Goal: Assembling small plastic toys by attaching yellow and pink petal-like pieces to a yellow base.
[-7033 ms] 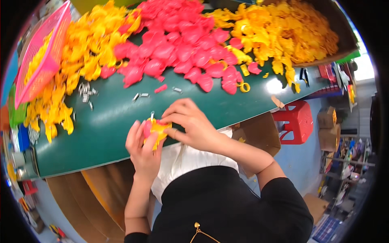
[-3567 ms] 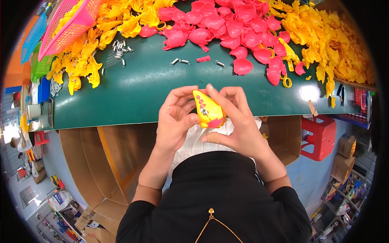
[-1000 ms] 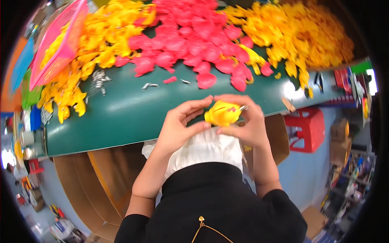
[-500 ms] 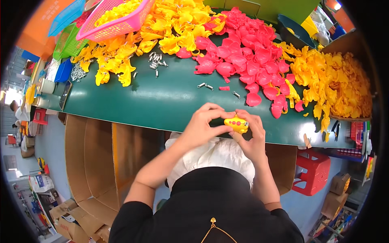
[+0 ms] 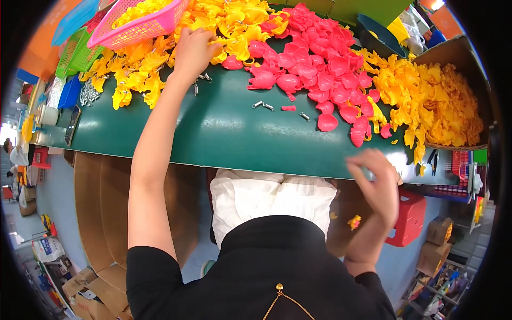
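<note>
Head view: Found the left hand [image 5: 194,53] reached to the far left, at a heap of yellow moulded parts [image 5: 232,21]. Noted its fingers bent down among the parts, tips hidden; cannot tell whether closed on one. Located this heap on the far side of the bench [image 5: 229,144], right at the left hand and well apart from the right. Cannot read one long axis, with parts lying every way. Recorded a pink basket [image 5: 141,29] just left of that hand.

Found the right hand [image 5: 376,180] at the near right edge, thumb and fingers parted, nothing seen between. Noted a yellow-and-pink piece [image 5: 354,222] nearer and slightly left of it, apart from its fingers; cannot tell whether airborne or resting, nor its long axis.
</note>
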